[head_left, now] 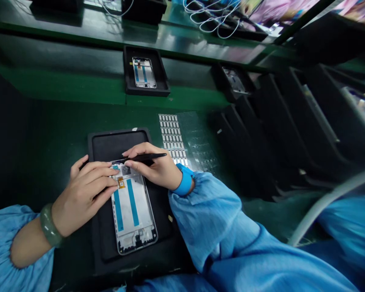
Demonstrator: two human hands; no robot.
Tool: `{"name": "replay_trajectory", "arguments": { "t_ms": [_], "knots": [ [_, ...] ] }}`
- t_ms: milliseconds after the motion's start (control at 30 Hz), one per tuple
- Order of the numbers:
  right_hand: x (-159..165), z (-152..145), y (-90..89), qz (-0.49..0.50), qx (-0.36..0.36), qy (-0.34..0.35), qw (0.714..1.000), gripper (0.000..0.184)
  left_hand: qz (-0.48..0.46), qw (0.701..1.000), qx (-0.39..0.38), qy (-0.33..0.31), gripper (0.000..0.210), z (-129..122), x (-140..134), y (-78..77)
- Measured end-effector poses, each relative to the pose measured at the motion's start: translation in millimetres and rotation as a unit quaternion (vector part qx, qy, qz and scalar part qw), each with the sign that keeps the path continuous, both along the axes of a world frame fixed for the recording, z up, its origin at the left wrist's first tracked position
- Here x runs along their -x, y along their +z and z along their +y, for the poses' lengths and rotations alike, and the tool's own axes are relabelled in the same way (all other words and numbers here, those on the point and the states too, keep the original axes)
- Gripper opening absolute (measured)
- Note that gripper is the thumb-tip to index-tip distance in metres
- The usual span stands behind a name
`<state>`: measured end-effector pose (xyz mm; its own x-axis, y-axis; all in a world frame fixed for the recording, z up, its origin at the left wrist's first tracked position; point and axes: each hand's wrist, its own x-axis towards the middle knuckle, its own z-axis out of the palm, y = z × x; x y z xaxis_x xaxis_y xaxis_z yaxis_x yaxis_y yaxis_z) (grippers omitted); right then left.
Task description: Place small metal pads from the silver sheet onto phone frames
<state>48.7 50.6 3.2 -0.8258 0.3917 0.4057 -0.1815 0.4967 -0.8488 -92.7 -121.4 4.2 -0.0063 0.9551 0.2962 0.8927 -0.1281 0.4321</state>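
Observation:
A silver phone frame (142, 211) with two blue strips and a small orange flex cable (121, 182) lies in a black foam tray (101, 247). My left hand (89, 188) rests flat along the frame's upper left edge, fingers stretched out, its fingertips touching near the cable. In my right hand (156, 168) a thin black pen-like tool (150, 156) is pinched between thumb and fingers, its point end over the top of the frame. What the tool's tip touches is hidden by my fingers.
Right of the tray lies a sheet of small white labels (172, 136). Beyond it, another phone frame (146, 75) sits in a black tray (164, 87). Stacked black trays (261, 134) stand at the right. White cables (213, 18) hang over the shelf at the back.

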Motion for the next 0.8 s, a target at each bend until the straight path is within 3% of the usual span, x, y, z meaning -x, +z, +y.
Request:
{"name": "replay_trajectory", "arguments": {
  "t_ms": [200, 300, 433, 533, 633, 800],
  "knots": [
    [5, 1, 4.2, -0.054, -0.013, -0.025, 0.998, 0.014, -0.006, 1.000, 0.005, 0.007, 0.011, -1, -1, 0.8],
    [6, 0, 4.9, -0.055, 0.042, -0.040, 0.997, 0.015, -0.013, 1.000, 0.011, 0.013, 0.011, -1, -1, 0.2],
    [3, -4, 10.6, -0.023, 0.179, -0.062, 0.982, 0.020, -0.073, 0.996, 0.025, 0.042, 0.008, 0, -1, -1.1],
    [-1, -9, 17.3, -0.028, 0.243, -0.023, 0.969, 0.024, -0.114, 0.991, 0.021, 0.066, 0.007, 2, 0, -0.7],
    [-2, -14, 20.1, -0.044, 0.267, 0.011, 0.963, 0.026, -0.126, 0.989, 0.015, 0.078, 0.006, 3, -1, 0.3],
    [0, -17, 16.1, -0.044, 0.264, 0.011, 0.963, 0.026, -0.135, 0.987, 0.014, 0.082, 0.007, 3, -2, 0.7]
  ]
}}
